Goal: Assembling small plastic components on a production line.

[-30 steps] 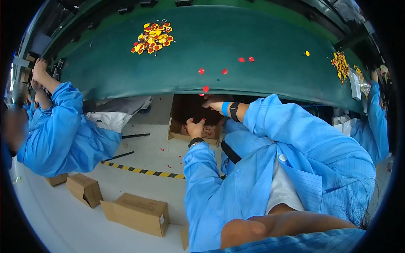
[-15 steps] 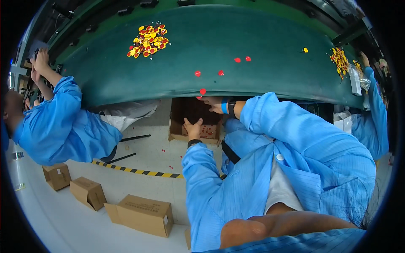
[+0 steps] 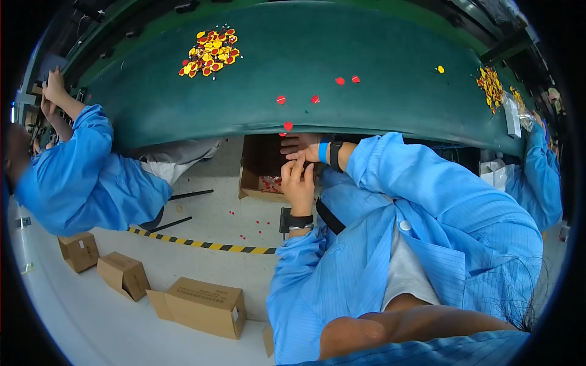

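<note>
My right hand [image 3: 303,146] is below the front edge of the green work surface [image 3: 366,43], turned with its palm showing and the fingers stretched to the left. My left hand [image 3: 297,190] comes up from below, its fingertips touching the right palm near the wrist, thumb and fingers apart. Nothing shows in either hand. Behind and left of them stands an open cardboard box [image 3: 248,177] with small red pieces inside, partly hidden by my hands. Just above, a red disc [image 3: 288,126] lies at the surface's edge, with another part-hidden beside it.
Several red discs [image 3: 315,99] lie scattered on the green surface. A pile of yellow and red pieces [image 3: 212,52] is at the far left, another pile [image 3: 490,88] at the right. Co-workers in blue sit left [image 3: 91,177] and right. Cardboard boxes [image 3: 204,305] stand on the floor.
My left hand has moved up and right from over the box to touch my right hand. The right hand has turned so its palm shows. The view has shifted slightly.
</note>
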`<move>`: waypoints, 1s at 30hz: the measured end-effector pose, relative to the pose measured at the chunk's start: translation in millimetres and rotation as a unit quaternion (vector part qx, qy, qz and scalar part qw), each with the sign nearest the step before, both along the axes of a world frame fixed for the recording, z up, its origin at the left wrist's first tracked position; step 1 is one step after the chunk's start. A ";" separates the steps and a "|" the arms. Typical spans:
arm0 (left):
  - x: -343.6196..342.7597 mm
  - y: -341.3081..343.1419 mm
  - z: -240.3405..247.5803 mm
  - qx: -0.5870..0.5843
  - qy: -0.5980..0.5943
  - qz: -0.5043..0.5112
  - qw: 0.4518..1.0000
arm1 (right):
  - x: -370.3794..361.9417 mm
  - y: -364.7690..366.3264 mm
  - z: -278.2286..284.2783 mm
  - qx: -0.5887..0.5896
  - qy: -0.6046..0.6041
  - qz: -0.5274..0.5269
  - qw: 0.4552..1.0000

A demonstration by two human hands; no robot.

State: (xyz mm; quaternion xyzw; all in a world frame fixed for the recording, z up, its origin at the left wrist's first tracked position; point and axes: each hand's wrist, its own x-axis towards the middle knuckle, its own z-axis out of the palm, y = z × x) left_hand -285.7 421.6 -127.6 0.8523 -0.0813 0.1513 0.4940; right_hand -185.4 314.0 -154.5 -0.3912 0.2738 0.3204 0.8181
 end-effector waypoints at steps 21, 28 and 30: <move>21.7 46.3 -113.2 0.245 0.160 0.191 0.937 | -75.2 -36.5 92.3 -0.223 -0.245 0.263 0.906; 29.4 24.1 36.8 -0.432 0.253 0.034 0.865 | -93.6 -98.0 180.1 -0.254 -0.399 0.175 0.864; 30.8 10.0 74.4 -0.464 0.237 0.013 0.854 | -92.2 -109.8 192.9 -0.300 -0.424 0.148 0.842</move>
